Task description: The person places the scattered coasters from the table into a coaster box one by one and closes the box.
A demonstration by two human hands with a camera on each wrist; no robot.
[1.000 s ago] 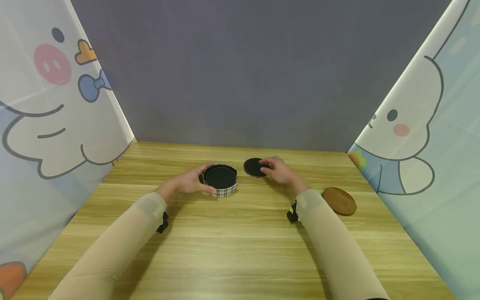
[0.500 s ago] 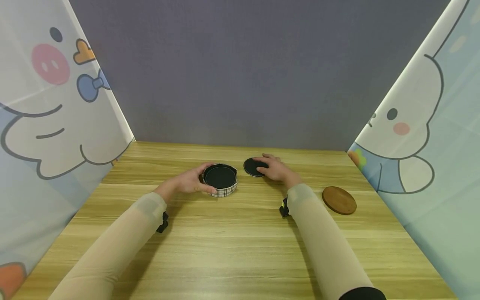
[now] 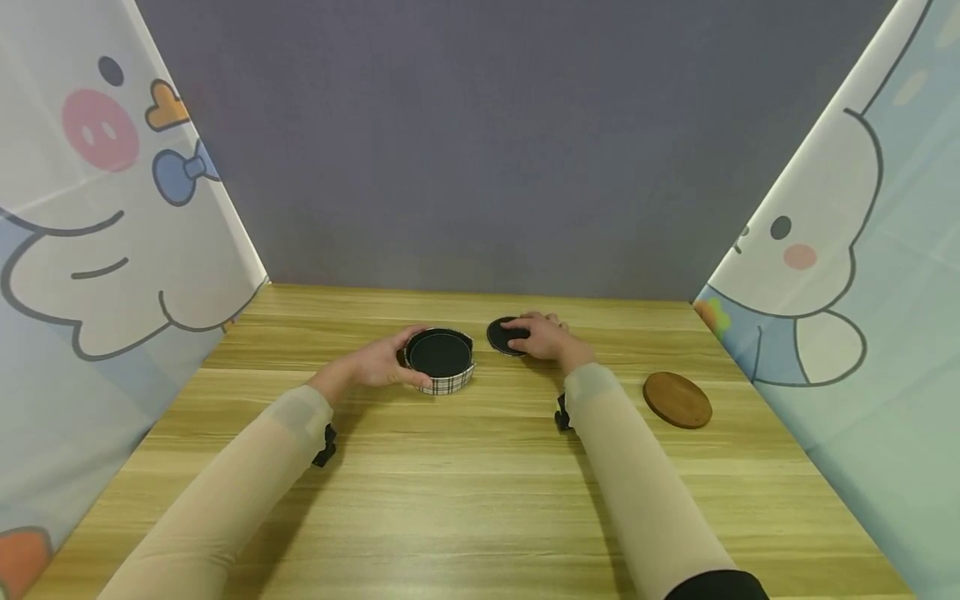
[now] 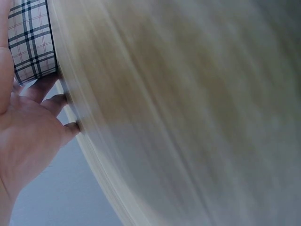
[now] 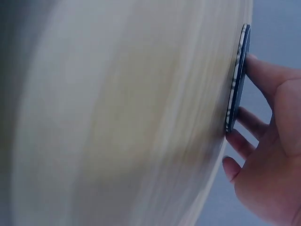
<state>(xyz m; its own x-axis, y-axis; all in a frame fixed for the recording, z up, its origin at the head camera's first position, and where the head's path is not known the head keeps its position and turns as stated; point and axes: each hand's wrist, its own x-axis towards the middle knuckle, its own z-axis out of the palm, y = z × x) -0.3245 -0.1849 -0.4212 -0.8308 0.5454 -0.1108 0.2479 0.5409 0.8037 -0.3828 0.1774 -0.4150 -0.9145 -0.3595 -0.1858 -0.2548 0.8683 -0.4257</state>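
Observation:
My left hand [image 3: 375, 361] grips a round coaster holder [image 3: 447, 385] with a black-and-white plaid side wall. In the head view the thumb lies along its front and the fingers pass behind it. A black disc, apparently a coaster [image 3: 437, 355], fills the holder's inside. To the right, a thin black round coaster [image 3: 498, 339] lies on the table. My right hand [image 3: 546, 339] has its thumb and fingers spread over that coaster. The right wrist view shows a thumb and a fingertip touching the coaster's [image 5: 237, 84] dark face, with another finger by its plaid edge.
A round brown wooden disc [image 3: 677, 401] lies on the wood-grain table [image 3: 450, 492], right of my right forearm. A dark grey panel [image 3: 480, 150] stands behind the table. Cartoon-printed cloths [image 3: 885, 250] hang along both sides.
My right hand has moved left and further over the coaster on the table. The left hand and the coaster holder have stayed in place.

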